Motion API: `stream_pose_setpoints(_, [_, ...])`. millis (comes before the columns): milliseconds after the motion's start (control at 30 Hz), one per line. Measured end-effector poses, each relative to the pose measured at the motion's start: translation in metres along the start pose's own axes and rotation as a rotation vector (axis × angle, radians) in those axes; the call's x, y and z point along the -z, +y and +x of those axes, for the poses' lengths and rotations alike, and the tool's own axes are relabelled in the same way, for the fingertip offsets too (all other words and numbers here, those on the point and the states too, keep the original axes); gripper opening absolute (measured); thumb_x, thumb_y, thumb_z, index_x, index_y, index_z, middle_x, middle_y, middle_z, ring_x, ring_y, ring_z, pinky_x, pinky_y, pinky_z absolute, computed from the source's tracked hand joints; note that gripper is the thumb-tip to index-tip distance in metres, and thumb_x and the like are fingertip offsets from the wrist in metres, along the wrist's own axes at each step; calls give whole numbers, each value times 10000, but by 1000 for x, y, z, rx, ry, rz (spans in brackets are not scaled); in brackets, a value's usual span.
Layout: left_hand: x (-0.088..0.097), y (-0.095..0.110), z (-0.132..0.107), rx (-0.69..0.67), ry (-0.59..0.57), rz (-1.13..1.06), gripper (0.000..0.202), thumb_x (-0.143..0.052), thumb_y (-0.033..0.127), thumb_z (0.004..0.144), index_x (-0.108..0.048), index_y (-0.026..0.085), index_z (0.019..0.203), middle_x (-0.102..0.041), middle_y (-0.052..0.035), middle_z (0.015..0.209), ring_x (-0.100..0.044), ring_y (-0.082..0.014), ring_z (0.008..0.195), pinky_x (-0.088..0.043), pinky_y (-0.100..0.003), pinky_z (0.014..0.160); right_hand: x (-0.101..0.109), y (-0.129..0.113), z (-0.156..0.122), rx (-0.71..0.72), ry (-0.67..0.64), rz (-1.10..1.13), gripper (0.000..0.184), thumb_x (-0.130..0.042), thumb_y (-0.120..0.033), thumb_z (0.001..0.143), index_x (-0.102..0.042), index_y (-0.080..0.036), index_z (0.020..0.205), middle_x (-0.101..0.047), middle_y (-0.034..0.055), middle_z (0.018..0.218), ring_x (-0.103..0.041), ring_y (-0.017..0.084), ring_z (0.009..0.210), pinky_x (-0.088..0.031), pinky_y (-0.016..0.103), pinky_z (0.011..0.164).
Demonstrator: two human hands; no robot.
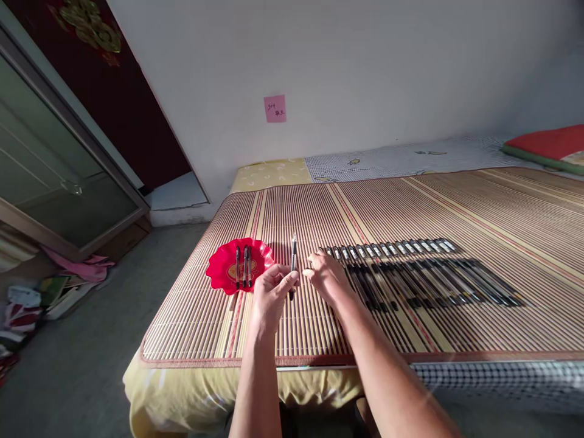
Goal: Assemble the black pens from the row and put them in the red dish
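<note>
My left hand (275, 287) pinches a gel pen (293, 261) upright between thumb and fingers. Its pale tip points up, with a black grip below it and a black end under my hand. My right hand (325, 274) is at the left end of a row of black pen caps (387, 248) with white labels, its fingers bent together. Whatever those fingertips hold, if anything, is hidden. Below the caps lies a row of black and clear pens (438, 283), side by side on the mat. To the left, three pens (244, 266) rest on a red scalloped plate (216, 277).
A striped bamboo mat (191, 322) covers the bed, over yellow and checked cloth (182, 389). A pink note (275, 109) is on the wall. A red and green folded item (547, 146) lies far right. Clothes (22, 316) lie by the glass door (68, 164).
</note>
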State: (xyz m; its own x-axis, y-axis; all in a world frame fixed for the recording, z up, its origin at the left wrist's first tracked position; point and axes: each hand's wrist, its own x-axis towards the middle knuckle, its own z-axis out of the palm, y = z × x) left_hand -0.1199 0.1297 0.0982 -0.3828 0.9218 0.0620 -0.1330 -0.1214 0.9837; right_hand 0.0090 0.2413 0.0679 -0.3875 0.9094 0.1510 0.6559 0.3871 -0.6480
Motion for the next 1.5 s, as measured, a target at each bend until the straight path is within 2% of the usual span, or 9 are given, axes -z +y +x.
stream_pose_setpoints(167, [0, 0, -1, -21, -12, 72, 276, -853, 434, 780, -752, 179, 806, -704, -2, 666, -556, -109, 594, -416, -236, 595, -11, 0, -3, -36, -44, 94, 183, -609, -153, 886, -674, -203, 722, -730, 125, 773, -638, 228, 636, -483, 352, 579])
stream_pose_setpoints(267, [1, 0, 0, -5, -31, 99, 285, -854, 434, 768, -748, 175, 819, -699, 0, 668, -553, -110, 601, -414, -232, 600, -1, -3, -1, -9, -20, 156, 169, -573, -119, 897, -727, -172, 850, -755, 126, 842, -659, 215, 635, -520, 335, 558])
stream_pose_setpoints(433, [3, -5, 2, 11, -47, 104, 321, -862, 454, 738, -740, 175, 841, -685, 0, 680, -551, -122, 617, -426, -244, 619, 36, -6, 4, 66, 273, 683, 227, -671, -248, 873, -755, -158, 1064, -790, 103, 998, -744, 223, 883, -615, 375, 808])
stream_pose_setpoints(533, [2, -7, 1, 36, -78, 144, 300, -855, 435, 745, -746, 178, 854, -667, 0, 690, -546, -127, 640, -412, -247, 627, 52, -8, 4, 65, 437, 945, 310, -735, -363, 842, -761, -179, 1090, -791, 96, 1058, -744, 222, 960, -617, 388, 865])
stream_pose_setpoints(600, [0, -7, 1, 48, -92, 157, 293, -845, 430, 739, -747, 177, 851, -634, 10, 667, -523, -125, 628, -385, -245, 612, 58, -11, 2, 43, 477, 1049, 325, -760, -382, 822, -765, -193, 1086, -788, 89, 1077, -739, 214, 976, -613, 377, 868])
stream_pose_setpoints(867, [-8, -4, -1, 55, -110, 235, 248, -780, 403, 732, -747, 170, 808, -593, 22, 667, -471, -117, 633, -346, -245, 616, 64, -17, -2, 63, 340, 1060, 308, -754, -400, 844, -788, -218, 1091, -782, 58, 983, -695, 168, 822, -585, 337, 794])
stream_pose_setpoints(1067, [-9, -6, -1, 53, -103, 243, 216, -762, 383, 736, -752, 178, 802, -599, 23, 675, -478, -123, 650, -363, -251, 633, 63, -15, -3, 124, 164, 1055, 301, -786, -421, 842, -800, -226, 1071, -766, 51, 971, -686, 173, 857, -569, 329, 797])
stream_pose_setpoints(1300, [-6, -7, -1, 16, -115, 287, 188, -753, 370, 786, -776, 194, 849, -662, 13, 714, -522, -132, 678, -386, -258, 656, 66, -13, -2, 74, 356, 1142, 254, -787, -361, 837, -789, -236, 1058, -750, 50, 1045, -665, 162, 869, -571, 334, 813])
stream_pose_setpoints(1500, [-9, -5, -2, 26, -117, 264, 201, -767, 381, 779, -783, 195, 854, -673, 7, 717, -531, -131, 662, -390, -257, 640, 67, -11, -4, 112, 206, 1008, 277, -766, -388, 867, -786, -220, 1087, -743, 50, 954, -673, 172, 840, -593, 351, 813])
